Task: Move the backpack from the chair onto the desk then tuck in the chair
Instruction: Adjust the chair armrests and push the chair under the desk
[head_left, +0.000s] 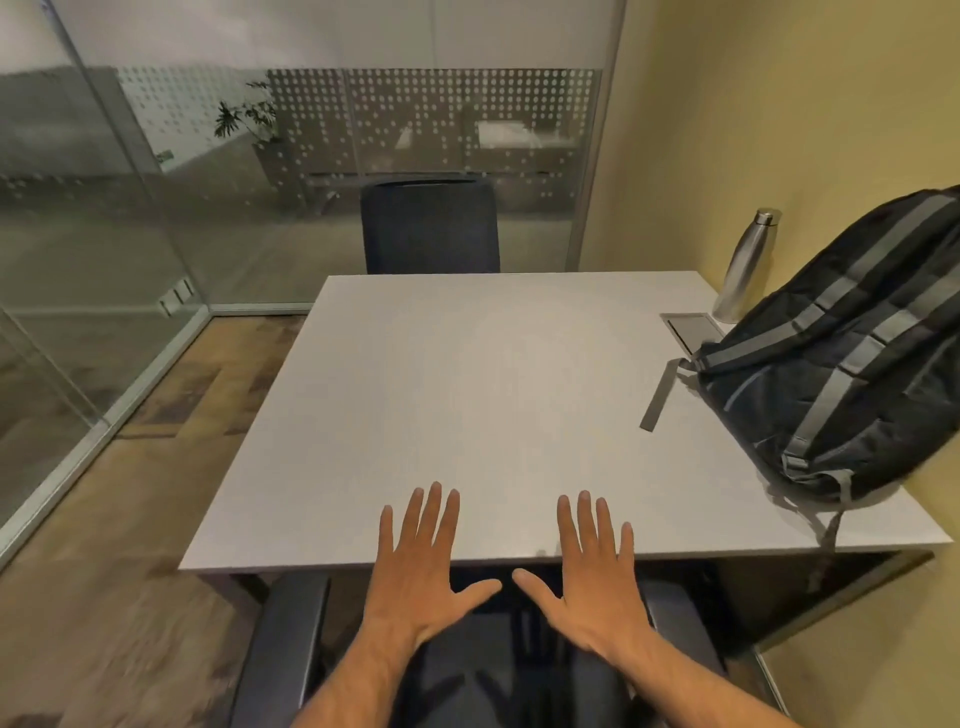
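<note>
A dark backpack (852, 364) with grey straps lies on the right side of the white desk (467, 395), leaning against the yellow wall. One grey strap trails flat on the desktop. The near chair (283, 649), dark with armrests, stands below me with its front under the desk's near edge. My left hand (423, 566) and my right hand (592, 571) hover side by side over the desk's near edge and the chair, palms down, fingers spread, holding nothing.
A steel bottle (748, 265) stands at the desk's back right beside a cable hatch (693, 332). A second dark chair (431, 228) is tucked at the far side. Glass partitions (104, 234) close the left and back; the wall runs along the right.
</note>
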